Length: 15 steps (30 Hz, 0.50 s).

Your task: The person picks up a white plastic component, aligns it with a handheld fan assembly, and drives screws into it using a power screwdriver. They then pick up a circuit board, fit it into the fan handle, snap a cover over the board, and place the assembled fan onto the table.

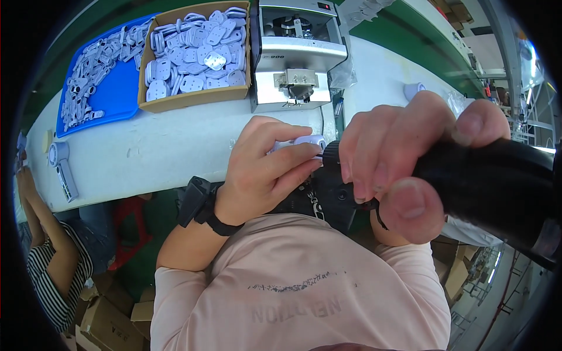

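Note:
My left hand, with a black band on its wrist, pinches a small pale-lilac plastic part between thumb and fingers. Most of that part is hidden behind the fingers. Wrapped in my right hand is a thick black electric screwdriver, held almost level. Its ribbed nose points left and meets the part at my left fingertips; I cannot tell whether a screw is at the tip. Both hands are above the table's near edge, in front of my body.
Behind my hands stands a silver screw feeder. Left of it are a cardboard box of pale plastic covers and a blue tray of small parts. A pale handheld fan lies at left, near a co-worker. A round lilac piece sits at right.

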Tool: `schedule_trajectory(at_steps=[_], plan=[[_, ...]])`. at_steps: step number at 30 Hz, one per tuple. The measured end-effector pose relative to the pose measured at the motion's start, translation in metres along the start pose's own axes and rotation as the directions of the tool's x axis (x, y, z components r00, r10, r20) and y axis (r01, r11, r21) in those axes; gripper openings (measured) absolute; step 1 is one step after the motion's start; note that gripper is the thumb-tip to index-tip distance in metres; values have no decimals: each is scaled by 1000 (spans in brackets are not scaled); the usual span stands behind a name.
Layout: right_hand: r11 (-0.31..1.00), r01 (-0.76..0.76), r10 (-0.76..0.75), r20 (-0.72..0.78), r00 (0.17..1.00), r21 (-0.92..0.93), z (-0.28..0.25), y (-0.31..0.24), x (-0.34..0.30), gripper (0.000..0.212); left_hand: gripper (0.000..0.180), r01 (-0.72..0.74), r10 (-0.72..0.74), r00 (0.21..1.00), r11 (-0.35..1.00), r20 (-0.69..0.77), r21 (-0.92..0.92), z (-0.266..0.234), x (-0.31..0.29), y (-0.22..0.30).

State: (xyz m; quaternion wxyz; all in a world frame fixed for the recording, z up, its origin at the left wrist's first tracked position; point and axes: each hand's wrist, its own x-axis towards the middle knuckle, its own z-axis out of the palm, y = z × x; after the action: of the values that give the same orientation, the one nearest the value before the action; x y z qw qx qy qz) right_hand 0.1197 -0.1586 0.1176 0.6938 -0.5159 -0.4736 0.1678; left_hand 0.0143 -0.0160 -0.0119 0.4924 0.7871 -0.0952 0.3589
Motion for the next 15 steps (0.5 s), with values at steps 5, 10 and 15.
schedule_trajectory(at_steps=[5, 10, 15], plan=[[1000, -3, 1, 42, 999, 31, 0, 1, -3, 56, 31, 5, -5, 1000, 1000, 15, 9, 0, 1, 5], [999, 13, -16, 70, 997, 42, -4, -2, -1, 51, 36, -9, 10, 1000, 1000, 28, -29, 2, 0, 4], [986, 37, -56, 112, 992, 164, -25, 4, 16, 46, 43, 68, -72, 997, 993, -39, -97, 3, -4, 0]])
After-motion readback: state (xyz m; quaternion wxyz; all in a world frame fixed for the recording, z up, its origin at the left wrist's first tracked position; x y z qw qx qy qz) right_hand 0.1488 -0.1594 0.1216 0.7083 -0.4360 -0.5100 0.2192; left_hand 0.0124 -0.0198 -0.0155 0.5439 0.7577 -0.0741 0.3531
